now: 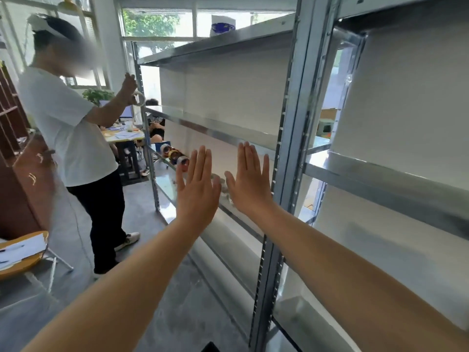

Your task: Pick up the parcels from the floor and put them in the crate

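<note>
Both of the person's arms reach up into the middle of the frame, backs of the hands toward the camera. The left hand (196,189) and the right hand (250,181) are held flat with fingers straight and close together, thumbs angled toward each other, a narrow gap between them; neither holds anything. They hover in front of a metal shelving unit (286,148) that fills the right half of the frame. Rolls of tape (175,156) lie on a lower shelf just behind the left hand. At the left a second person in a white T-shirt (66,123) stands on the grey floor (142,224), holding a tape roll (139,99). Where the parcels and the crate are cannot be told from this view.
</note>
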